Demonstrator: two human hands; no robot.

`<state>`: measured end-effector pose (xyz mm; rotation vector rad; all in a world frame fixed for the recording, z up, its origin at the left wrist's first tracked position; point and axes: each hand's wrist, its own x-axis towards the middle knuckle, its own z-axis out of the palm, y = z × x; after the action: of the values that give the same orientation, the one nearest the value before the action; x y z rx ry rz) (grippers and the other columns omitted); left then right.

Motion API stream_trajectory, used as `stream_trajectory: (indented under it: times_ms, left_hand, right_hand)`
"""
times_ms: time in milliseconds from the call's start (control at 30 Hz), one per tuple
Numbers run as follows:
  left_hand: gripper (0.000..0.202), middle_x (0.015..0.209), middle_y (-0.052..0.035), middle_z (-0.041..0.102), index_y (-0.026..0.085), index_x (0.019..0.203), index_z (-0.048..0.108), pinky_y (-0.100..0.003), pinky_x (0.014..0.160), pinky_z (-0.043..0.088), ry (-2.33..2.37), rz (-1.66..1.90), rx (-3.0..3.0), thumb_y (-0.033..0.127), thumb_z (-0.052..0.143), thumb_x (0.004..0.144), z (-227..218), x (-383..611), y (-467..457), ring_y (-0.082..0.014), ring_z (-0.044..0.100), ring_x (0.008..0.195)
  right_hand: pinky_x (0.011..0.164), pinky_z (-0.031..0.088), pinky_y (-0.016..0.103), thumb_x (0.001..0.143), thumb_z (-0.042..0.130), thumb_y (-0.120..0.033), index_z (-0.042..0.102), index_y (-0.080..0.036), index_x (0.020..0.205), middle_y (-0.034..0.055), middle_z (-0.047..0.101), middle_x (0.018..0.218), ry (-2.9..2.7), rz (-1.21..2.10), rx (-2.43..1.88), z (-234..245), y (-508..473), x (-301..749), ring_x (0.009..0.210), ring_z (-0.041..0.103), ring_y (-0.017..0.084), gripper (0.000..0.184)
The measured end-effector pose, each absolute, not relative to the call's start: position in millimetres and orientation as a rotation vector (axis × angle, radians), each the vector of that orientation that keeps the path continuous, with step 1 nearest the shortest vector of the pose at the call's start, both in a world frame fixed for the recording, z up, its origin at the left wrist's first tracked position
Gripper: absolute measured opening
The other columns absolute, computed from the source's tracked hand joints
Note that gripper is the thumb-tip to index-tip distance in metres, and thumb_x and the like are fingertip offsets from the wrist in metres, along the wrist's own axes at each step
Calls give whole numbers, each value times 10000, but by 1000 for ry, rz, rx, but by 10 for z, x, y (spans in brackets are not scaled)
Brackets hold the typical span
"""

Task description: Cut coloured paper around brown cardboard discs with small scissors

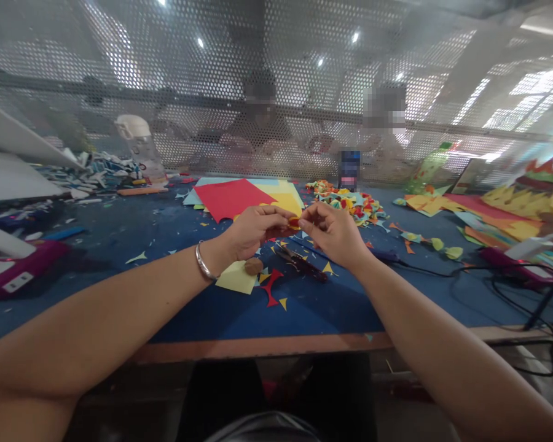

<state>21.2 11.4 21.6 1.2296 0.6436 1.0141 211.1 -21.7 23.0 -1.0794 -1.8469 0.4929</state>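
My left hand [257, 230] and my right hand [330, 232] meet above the blue table [175, 307], both pinching a small red and yellow paper piece [295, 221] between thumb and fingers. A silver bangle [202, 262] circles my left wrist. Under the hands lie dark scissors [299, 261], a pale yellow paper square [236, 277], a small brown round thing [253, 266] and red and yellow paper offcuts [271, 287].
A stack of red, yellow and blue sheets [239, 197] lies behind the hands. A heap of small coloured paper pieces [350, 202] sits to the right, cut paper shapes [511, 212] at far right, a magenta tool [18, 267] at left, cables [511, 279] at right. Two people sit behind a perforated screen [276, 92].
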Motion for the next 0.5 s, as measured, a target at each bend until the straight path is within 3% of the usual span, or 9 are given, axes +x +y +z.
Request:
stream_trajectory:
  times_ms: [267,500]
  left_hand:
    - [38,787,-43,743,106,749,725,-342,945,560,619,1019,1164,79,742,727,186,220,123,-140,723,778]
    - [56,770,-25,720,115,731,696,-315,896,562,607,1039,1170,87,745,729,197,200,133,-116,698,742]
  right_hand:
    - [457,422,240,867,685,-318,596,-211,874,-20,608,745,-1845,564,-1044,227,-226,2120,486,533,95,139]
    - [415,466,223,892,650,-370,611,-187,908,-23,622,693,-1783,721,-1019,271,-248,2096,449,586,95,188]
